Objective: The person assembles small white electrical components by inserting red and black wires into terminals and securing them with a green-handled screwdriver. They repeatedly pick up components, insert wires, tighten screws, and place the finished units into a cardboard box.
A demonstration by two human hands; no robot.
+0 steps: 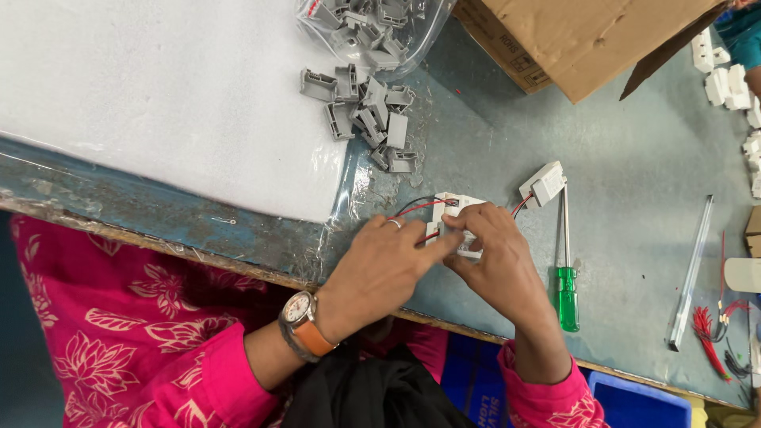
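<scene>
My left hand, with a ring and an orange-strapped watch on the wrist, and my right hand meet over a small white plastic unit on the blue-grey table. Both hands grip it, with the fingers covering most of it. Red and black wires run from it under my fingers. A second small white unit lies just to the right, joined by a short red and black wire. A green-handled screwdriver lies right of my right hand.
A pile of grey plastic parts spills from a clear bag onto a white foam sheet. There is a cardboard box at the top, white parts and a metal rod at right, red wires, and a blue crate below the table edge.
</scene>
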